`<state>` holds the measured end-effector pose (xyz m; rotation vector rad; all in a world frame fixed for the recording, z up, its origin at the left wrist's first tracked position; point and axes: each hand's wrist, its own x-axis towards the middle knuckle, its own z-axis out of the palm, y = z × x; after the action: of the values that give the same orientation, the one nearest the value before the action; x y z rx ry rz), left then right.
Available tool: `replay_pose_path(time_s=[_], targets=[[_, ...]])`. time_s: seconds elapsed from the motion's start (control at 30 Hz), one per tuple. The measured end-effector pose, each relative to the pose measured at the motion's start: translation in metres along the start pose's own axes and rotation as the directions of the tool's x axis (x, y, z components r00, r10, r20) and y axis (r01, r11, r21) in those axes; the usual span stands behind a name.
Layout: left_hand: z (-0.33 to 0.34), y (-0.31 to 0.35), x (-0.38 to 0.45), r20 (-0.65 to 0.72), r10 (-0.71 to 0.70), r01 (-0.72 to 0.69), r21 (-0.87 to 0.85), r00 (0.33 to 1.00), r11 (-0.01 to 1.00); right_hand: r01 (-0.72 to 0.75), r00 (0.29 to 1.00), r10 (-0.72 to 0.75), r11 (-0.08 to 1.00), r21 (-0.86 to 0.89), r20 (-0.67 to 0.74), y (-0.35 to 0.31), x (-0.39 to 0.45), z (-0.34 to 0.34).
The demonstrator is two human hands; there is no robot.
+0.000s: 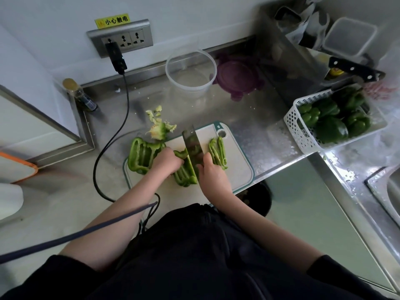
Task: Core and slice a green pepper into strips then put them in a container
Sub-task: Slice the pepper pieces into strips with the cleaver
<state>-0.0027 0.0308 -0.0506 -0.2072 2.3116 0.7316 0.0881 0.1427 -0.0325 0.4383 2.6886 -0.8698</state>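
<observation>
Head view, looking down: the right hand (213, 173) grips a cleaver (191, 152) whose handle is wholly hidden inside the curled fingers, so only the blade shows, standing upright across the pepper piece (185, 173) on the white cutting board (240, 169). The left hand (166, 160) presses that piece down just beside the blade; its fingertips are tucked under and out of sight, and how they lie on the pepper cannot be made out. A larger opened section of pepper (141, 155) lies at the board's left edge, partly covered by the left wrist. A few cut strips (217, 152) lie to the right of the blade, their lower ends hidden behind the right hand. The torn core (160, 128) sits on the steel worktop (266, 135) just behind the board. Further back stands a clear round container (191, 71), with a purple lid (238, 76) beside it, blurred. At the right a white perforated basket (300, 131) holds whole green peppers (331, 120). A second knife (355, 69) lies beyond it, its blade cut off from view by clutter.
</observation>
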Motion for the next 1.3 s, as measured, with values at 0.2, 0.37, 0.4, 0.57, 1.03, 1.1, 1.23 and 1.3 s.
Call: replay_pose_path(time_s=[0.2,0.37,0.4,0.57,1.03,1.1,1.23,1.3], targets=[[0.001,0.0,0.001,-0.008,0.001,-0.001,0.01,1.0,1.0,-0.014,1.0,0.014,0.998,-0.06,0.002,-0.001,0.0,0.014],[0.002,-0.004,0.0,-0.013,0.042,-0.042,0.029,0.999,0.999,-0.034,0.995,0.048,0.986,-0.161,0.083,0.002,-0.002,0.026],[0.002,-0.005,0.001,-0.014,0.046,-0.046,0.023,0.999,0.999,-0.032,0.995,0.049,0.983,-0.182,0.088,0.001,-0.002,0.026],[0.001,-0.004,0.001,0.0,0.036,-0.036,0.045,0.999,0.998,-0.039,0.992,0.068,0.968,-0.248,0.109,-0.004,-0.003,0.024],[0.011,-0.029,-0.021,0.047,0.055,-0.053,-0.025,0.997,0.998,-0.027,0.992,0.049,0.983,-0.184,0.112,-0.005,0.013,0.015],[0.008,-0.028,-0.021,0.069,0.048,-0.044,-0.053,0.996,0.998,-0.056,0.997,0.059,0.997,-0.06,0.046,0.006,0.014,0.001],[0.001,-0.026,-0.019,0.086,0.045,-0.04,-0.055,0.995,0.998,-0.105,0.986,0.11,0.994,0.042,-0.124,0.026,0.014,-0.031],[0.0,-0.024,-0.017,0.088,0.05,-0.047,-0.038,0.995,0.998,-0.106,0.984,0.11,0.994,0.035,-0.138,0.029,0.012,-0.039]])
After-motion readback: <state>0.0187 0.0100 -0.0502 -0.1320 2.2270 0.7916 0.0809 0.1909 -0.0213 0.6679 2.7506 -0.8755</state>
